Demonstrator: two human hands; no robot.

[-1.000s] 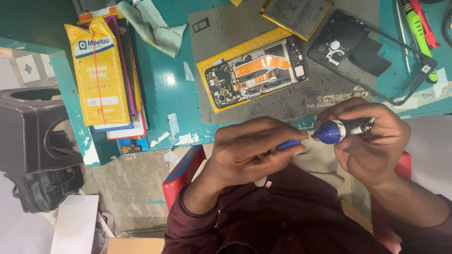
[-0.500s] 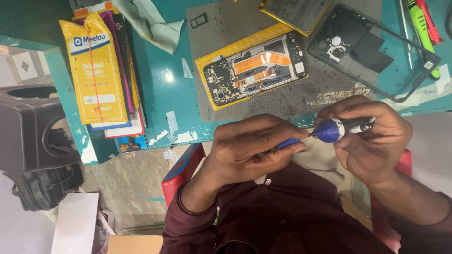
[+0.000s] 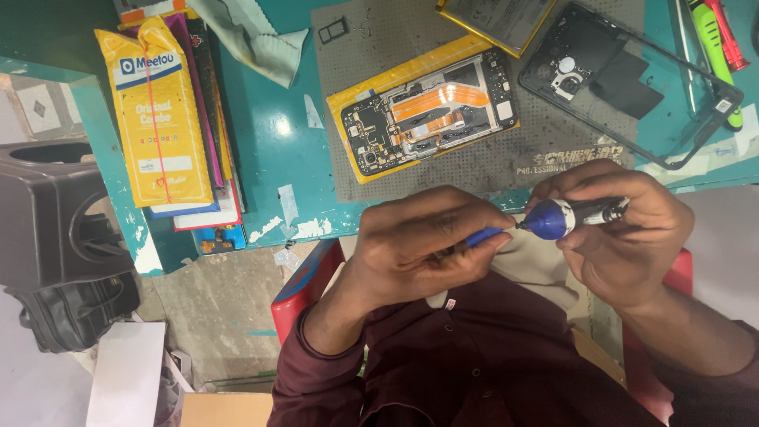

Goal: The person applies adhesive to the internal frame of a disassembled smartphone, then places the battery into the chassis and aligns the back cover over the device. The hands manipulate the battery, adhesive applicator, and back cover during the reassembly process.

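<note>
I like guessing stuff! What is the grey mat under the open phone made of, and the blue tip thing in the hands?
The grey mat looks like soft rubber or silicone: dull, no shine, with a fine dotted texture. The blue tip piece, held by the right hand and met by the left hand, looks like smooth plastic, since a small highlight glints on it. The open phone shows orange ribbon strips, probably flexible film.

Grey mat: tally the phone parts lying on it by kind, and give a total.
Opened phone body with yellow edge: 1
Dark back cover: 1
Flat battery-like panel, cut off by the frame's top edge: 1
Small card tray: 1
Total: 4, all on the grey mat.
</note>
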